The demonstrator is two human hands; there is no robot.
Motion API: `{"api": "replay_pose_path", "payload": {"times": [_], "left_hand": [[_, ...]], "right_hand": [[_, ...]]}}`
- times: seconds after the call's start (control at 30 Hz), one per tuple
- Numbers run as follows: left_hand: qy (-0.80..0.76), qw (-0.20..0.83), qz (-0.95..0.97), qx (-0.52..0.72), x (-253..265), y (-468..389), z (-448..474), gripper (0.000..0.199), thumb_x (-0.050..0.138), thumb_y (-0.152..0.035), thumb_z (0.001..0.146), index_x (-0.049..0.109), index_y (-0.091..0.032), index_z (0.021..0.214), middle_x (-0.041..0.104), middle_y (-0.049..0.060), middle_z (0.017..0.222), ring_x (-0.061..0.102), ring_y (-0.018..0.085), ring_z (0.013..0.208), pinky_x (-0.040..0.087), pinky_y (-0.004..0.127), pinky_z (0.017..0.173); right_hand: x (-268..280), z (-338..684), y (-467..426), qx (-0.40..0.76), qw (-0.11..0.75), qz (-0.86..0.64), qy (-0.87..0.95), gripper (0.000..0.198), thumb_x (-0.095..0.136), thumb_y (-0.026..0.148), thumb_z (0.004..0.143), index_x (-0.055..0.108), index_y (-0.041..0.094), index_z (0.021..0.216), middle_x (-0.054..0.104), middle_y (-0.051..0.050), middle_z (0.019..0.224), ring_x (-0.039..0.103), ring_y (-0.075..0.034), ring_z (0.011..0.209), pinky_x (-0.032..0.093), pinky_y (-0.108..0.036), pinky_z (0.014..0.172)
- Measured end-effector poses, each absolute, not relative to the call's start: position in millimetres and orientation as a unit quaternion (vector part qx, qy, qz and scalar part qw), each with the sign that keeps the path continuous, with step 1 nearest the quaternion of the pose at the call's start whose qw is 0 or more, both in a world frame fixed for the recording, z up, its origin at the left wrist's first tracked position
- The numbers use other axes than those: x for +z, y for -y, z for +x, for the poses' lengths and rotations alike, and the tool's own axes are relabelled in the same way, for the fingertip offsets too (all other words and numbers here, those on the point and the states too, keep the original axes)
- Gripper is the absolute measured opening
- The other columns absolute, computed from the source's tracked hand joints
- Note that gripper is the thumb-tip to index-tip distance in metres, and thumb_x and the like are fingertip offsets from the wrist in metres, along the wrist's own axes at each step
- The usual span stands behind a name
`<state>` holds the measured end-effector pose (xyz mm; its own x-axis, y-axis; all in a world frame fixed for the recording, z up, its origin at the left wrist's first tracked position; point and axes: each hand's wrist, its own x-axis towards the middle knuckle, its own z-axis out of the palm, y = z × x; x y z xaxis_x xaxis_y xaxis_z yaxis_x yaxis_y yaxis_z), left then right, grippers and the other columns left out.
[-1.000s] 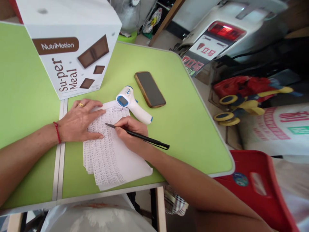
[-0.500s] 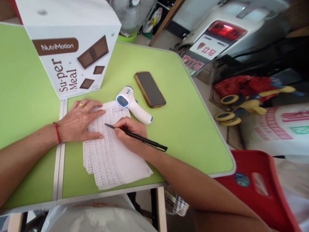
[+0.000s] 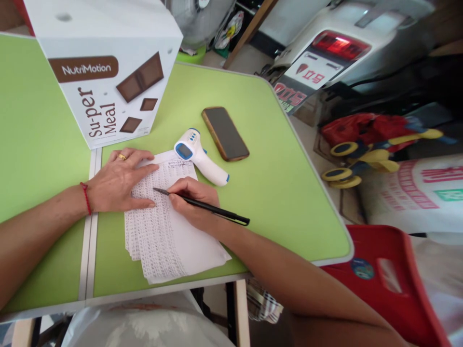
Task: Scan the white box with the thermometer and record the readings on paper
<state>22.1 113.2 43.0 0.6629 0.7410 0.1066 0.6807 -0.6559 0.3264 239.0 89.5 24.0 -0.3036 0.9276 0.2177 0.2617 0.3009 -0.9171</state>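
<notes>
Covering green table [image 3: 275, 193], handwritten papers [image 3: 162, 236]

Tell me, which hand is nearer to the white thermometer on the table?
Right. The right hand, holding the pen, lies just below the thermometer; the left hand rests flat on the paper, farther to its left.

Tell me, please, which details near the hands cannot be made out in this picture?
- Head view: writing on the paper is too small to read.
- Paper under the right hand, which hides it.
- Thermometer display: too small.
- Box top: cut by the frame edge.
</notes>
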Motion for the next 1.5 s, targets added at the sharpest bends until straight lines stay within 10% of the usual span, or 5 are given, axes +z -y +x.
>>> {"api": "replay_pose_path", "payload": {"times": [1.5], "left_hand": [[-0.392,0.114,0.904,0.123,40.7,-113.6,20.7,0.073,0.066,-0.061,0.076,0.057,-0.012,0.13,0.049,0.021,0.135,0.046,0.04,0.121,0.034,0.058,0.098]], "right_hand": [[23.8,240.7,-89.3,0.389,0.414,-0.428,0.703,0.008,0.056,0.014,0.072,0.059,0.02,0.066,0.057,0.005,0.057,0.048,-0.007,0.049,0.038,-0.021,0.046]]}}
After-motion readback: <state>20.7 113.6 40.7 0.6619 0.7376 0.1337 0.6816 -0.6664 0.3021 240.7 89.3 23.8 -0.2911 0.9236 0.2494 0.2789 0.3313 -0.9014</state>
